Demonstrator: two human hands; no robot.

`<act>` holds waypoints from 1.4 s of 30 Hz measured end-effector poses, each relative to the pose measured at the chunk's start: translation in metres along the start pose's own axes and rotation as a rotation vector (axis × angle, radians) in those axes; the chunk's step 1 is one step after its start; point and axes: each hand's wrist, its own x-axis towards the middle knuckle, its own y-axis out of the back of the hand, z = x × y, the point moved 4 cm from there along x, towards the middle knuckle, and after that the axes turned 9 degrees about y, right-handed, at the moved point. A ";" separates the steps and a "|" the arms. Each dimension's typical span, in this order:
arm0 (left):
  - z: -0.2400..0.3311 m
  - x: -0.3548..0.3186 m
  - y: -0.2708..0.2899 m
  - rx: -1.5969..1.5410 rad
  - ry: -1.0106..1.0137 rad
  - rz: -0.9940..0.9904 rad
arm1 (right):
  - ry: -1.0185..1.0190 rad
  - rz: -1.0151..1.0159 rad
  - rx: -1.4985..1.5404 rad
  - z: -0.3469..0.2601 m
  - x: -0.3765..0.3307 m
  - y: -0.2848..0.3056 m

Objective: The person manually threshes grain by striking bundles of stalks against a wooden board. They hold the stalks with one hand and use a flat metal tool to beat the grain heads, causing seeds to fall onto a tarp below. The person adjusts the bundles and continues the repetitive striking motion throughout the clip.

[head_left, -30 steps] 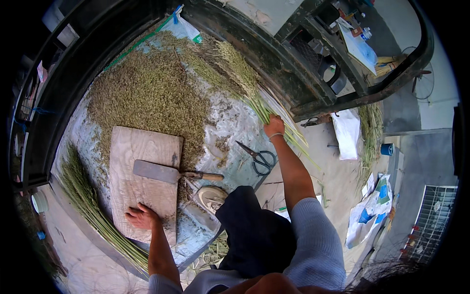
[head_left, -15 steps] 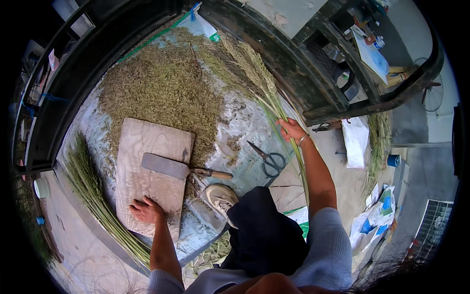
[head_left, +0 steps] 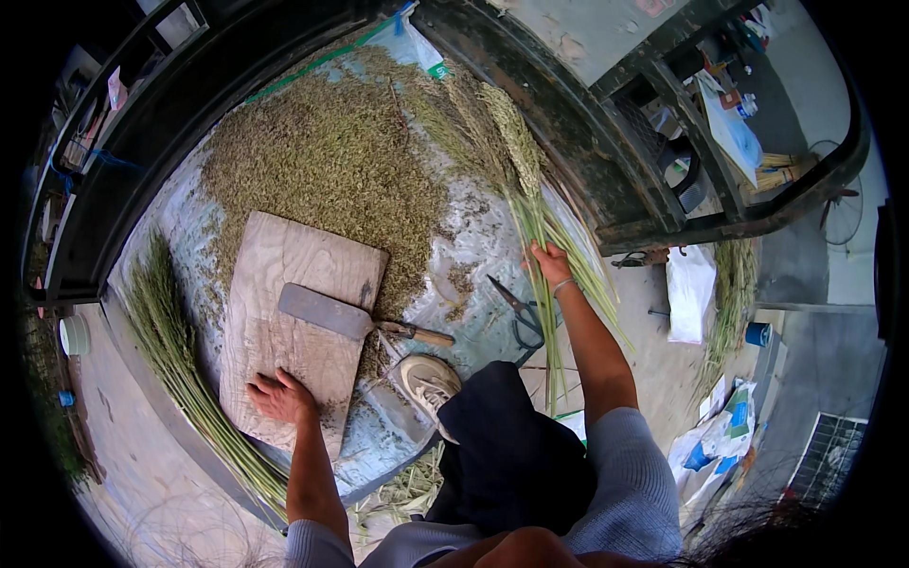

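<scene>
My left hand [head_left: 282, 396] rests flat, fingers spread, on the near part of a wooden board [head_left: 270, 256]. A scraper-like tool with a broad flat metal blade [head_left: 325, 310] and a wooden handle lies across the board, its handle reaching past the right edge. On the right, my right hand [head_left: 549, 265] is closed round a bunch of green stalks [head_left: 532, 213]. Their seed heads [head_left: 516, 137] point away from me, and the cut ends hang toward my lap. Black-handled scissors [head_left: 520, 315] lie on the sheet, just left of those stalks and partly behind them.
Loose seed [head_left: 322, 142] is heaped on the plastic sheet [head_left: 478, 227] beyond the board. Another bundle of stalks [head_left: 180, 369] lies along the left side. Dark metal frames [head_left: 578, 133] stand at the back. My shoe [head_left: 431, 383] is beside the tool's handle. A white bag [head_left: 689, 293] is at right.
My right hand has moved slightly left and toward the back, and the stalks it holds hang more upright, now overlapping the scissors. My left hand stays on the board. The view has shifted a little.
</scene>
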 end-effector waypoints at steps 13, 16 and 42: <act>0.000 0.003 0.006 -0.012 0.033 -0.027 | 0.086 0.026 0.077 -0.035 -0.003 0.009; -0.001 0.003 0.002 -0.007 0.020 -0.013 | 0.003 0.009 0.107 -0.036 -0.005 0.008; -0.003 0.006 0.000 -0.004 0.026 -0.067 | 0.308 0.149 -0.972 -0.050 0.012 -0.043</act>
